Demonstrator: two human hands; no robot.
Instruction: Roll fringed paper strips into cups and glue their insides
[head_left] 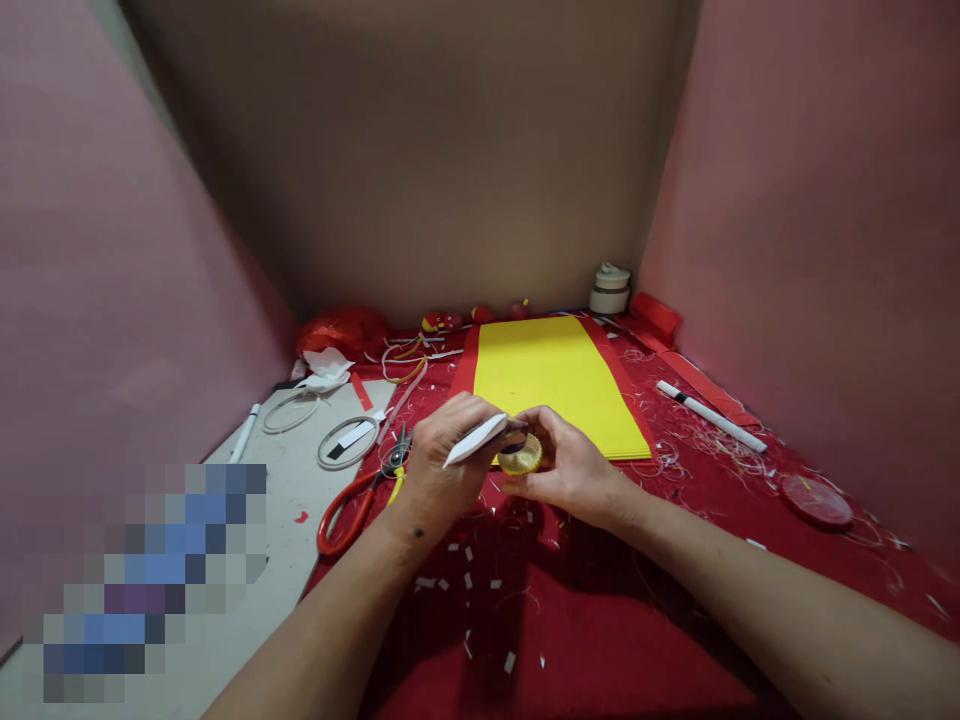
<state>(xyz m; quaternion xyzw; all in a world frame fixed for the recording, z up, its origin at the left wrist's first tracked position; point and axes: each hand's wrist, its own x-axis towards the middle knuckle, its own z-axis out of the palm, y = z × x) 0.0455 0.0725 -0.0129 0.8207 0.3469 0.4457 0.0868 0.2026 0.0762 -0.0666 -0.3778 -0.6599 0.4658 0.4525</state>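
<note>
In the middle of the view, my right hand point(574, 470) grips a small gold-yellow round piece point(523, 457) with a ridged rim and a hollow centre. My left hand point(446, 455) is closed around a slim white pen-like or tube-like item point(476, 438), whose dark end points toward the round piece. The left fingertips are partly hidden, so I cannot tell whether that end touches it. Scissors point(352, 515) with red handles lie just left of my left hand. Behind both hands lies a stack of yellow sheets point(559, 385) on red ones.
A red cloth point(600, 640) with threads and white scraps covers the surface. Left, a grey board point(300, 500) bears a tape-like ring point(347, 443). A white marker point(711, 416) and round red-rimmed disc point(817, 500) lie right. A white container point(610, 290) stands behind, near the wall.
</note>
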